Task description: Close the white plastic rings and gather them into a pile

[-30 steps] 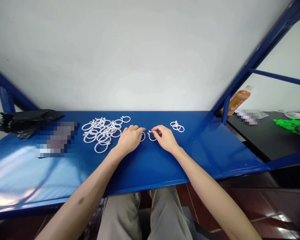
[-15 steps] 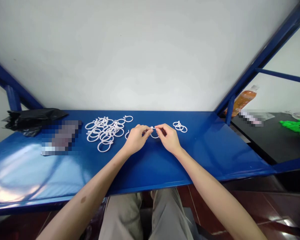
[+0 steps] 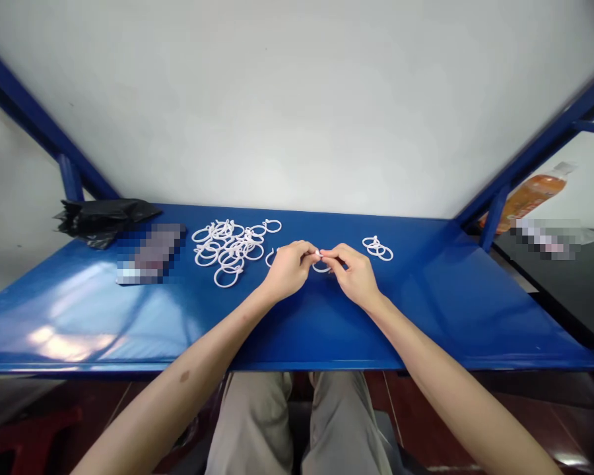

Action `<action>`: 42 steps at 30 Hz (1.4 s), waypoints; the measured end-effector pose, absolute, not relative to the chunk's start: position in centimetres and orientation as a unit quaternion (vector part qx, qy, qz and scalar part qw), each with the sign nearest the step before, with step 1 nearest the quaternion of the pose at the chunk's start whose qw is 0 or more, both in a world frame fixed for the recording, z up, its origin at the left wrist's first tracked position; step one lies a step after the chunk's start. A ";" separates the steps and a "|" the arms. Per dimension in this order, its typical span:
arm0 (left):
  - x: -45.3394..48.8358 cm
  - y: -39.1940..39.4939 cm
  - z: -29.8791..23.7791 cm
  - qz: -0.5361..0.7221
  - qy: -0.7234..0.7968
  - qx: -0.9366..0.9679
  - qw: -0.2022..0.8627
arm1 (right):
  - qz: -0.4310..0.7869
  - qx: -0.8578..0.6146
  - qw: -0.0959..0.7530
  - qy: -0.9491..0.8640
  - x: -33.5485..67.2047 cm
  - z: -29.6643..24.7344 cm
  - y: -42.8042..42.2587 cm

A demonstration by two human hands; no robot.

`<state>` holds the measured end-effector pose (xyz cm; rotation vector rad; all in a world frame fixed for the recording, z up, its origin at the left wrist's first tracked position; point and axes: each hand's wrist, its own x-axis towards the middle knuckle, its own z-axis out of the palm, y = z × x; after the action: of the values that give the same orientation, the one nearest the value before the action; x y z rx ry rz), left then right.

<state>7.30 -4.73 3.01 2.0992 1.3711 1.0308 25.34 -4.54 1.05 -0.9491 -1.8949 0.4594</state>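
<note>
My left hand (image 3: 290, 267) and my right hand (image 3: 352, 272) meet over the middle of the blue table, fingertips pinched together. Between them they grip one white plastic ring (image 3: 321, 267), its small top end held at the fingertips and its loop hanging below, partly covered by fingers. Another white ring (image 3: 268, 258) lies just left of my left hand, half hidden by it. Farther left is a pile of similar white rings (image 3: 231, 247). A few overlapping rings (image 3: 377, 248) lie to the right of my right hand.
A black plastic bag (image 3: 103, 218) and a blurred flat object (image 3: 153, 254) lie on the table (image 3: 297, 336) at the left. Blue frame bars (image 3: 497, 211) rise at both sides. Beyond the right one, an orange drink bottle (image 3: 534, 198) leans by a dark surface (image 3: 591, 284).
The camera view has shifted, so the scene sits further right. Both hands have closed in tighter around the ring's top end, and their fingertips are now nearly touching.
</note>
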 end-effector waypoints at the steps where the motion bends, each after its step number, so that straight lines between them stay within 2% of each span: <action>1: 7.3 -4.6 3.0 0.359 0.493 0.769 0.191 | 0.171 -0.390 0.464 -0.777 25.3 1.0 -4.4; 5: 6.4 -3.8 2.6 0.297 0.492 0.814 0.085 | 0.103 -0.444 0.449 -0.769 26.3 0.8 -3.1; 8: 5.0 -3.2 2.0 0.245 0.523 0.816 0.002 | 0.032 -0.548 0.450 -0.704 28.7 0.8 -1.6; 11: 3.9 -2.8 1.6 0.187 0.544 0.818 -0.008 | -0.037 -0.673 0.421 -0.607 31.4 1.0 -0.6; 14: 3.6 -2.6 1.5 0.190 0.545 0.817 0.009 | -0.062 -0.738 0.403 -0.538 33.0 1.0 -0.1; 27: 4.2 -2.9 1.7 0.219 0.541 0.812 0.030 | -0.034 -0.763 0.401 -0.507 33.1 0.3 0.5; 31: 4.6 -3.1 2.3 0.273 0.538 0.797 0.027 | -0.060 -0.680 0.443 -0.582 31.6 1.1 -0.4; 33: 4.8 -3.2 2.6 0.307 0.527 0.791 0.041 | -0.014 -0.597 0.470 -0.650 30.1 1.5 -1.3; 37: 5.4 -3.6 2.7 0.366 0.470 0.795 0.109 | 0.230 -0.471 0.449 -0.724 26.9 1.7 -3.5; 42: 6.1 -3.8 2.4 0.412 0.435 0.781 0.176 | 0.315 -0.424 0.444 -0.724 25.2 1.3 -4.5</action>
<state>6.10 -3.79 2.44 2.2113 1.2325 1.1660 25.24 -4.54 1.34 -1.0499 -1.7940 0.7812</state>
